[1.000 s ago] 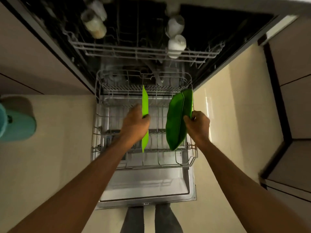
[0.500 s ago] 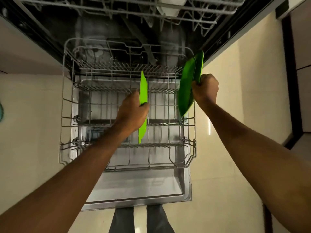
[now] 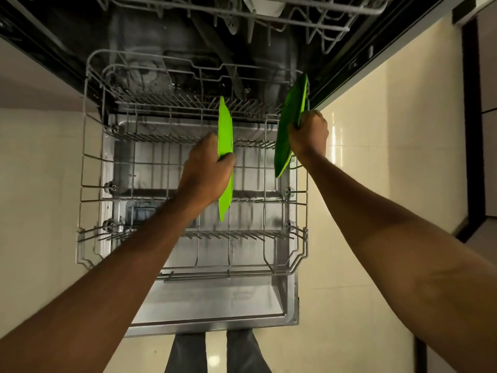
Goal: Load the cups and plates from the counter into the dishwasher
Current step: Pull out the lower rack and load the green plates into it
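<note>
Plates edge-up over lower rack (image 3: pixel 91 162): left hand (image 3: pixel 205 168) grips light plate (image 3: pixel 225 135); right hand (image 3: pixel 309 135), seemingly dark plate (image 3: pixel 289 125).

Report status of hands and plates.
Left hand grips light green plate, upright over lower rack. Right hand grips dark green plate at rack's right edge. No dishes in rack.

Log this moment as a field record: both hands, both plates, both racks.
left hand: grips the light green plate by its edge
light green plate: upright on edge over the middle of the lower rack; seated or not, cannot tell
right hand: grips the dark green plate
dark green plate: on edge, tilted, at the rack's right side
lower rack: pulled out over the open door
upper rack: partly in view at the top
</note>
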The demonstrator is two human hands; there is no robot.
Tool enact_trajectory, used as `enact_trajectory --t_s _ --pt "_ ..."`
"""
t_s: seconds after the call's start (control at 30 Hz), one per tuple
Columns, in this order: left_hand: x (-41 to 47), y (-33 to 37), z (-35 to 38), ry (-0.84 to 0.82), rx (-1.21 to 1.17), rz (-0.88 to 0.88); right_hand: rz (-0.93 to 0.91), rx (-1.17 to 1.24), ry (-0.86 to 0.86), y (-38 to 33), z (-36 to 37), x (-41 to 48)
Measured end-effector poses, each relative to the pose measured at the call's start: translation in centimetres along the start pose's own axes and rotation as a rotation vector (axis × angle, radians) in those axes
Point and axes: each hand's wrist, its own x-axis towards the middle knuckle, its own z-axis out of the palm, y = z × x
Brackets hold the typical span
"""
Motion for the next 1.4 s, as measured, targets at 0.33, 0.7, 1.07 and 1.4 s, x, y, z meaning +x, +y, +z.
enact_trajectory --t_s 0.33,0.7,1.07,1.4 --pt "-0.5 -2.2 0.3 0.102 0.036 0.068 0.011 0.032 -0.137 0.4 2.1 0.8" --pt "-3.2 -3.4 0.0 0.142 0.312 0.195 0.336 0.535 -0.537 -7.6 0.6 -8.9" --pt "-4.2 -5.2 -0.3 0.057 0.403 0.323 0.243 0.339 -0.314 -7.5 0.6 -7.7" --pt "-1.9 -9.4 -2.4 0.043 0.183 0.147 0.085 -0.07 -0.157 -6.2 -2.7 -0.5"
